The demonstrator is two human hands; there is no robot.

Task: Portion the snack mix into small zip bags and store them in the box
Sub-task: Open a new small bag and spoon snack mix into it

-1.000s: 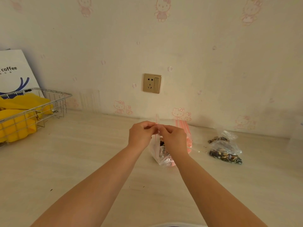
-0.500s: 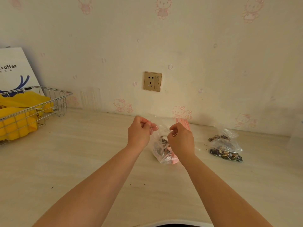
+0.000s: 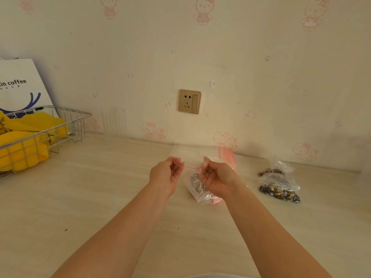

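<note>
Against wall, "coffee"-printed paper bag [image 3: 19,85]

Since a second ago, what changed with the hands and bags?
The left hand and right hand moved apart from touching, stretching the small zip bag along its red strip; both still pinch it. The snack mix bag and wire basket stayed put.

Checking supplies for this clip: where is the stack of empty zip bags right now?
In the head view, the stack of empty zip bags lies on the counter against the wall, just behind the right hand.
</note>
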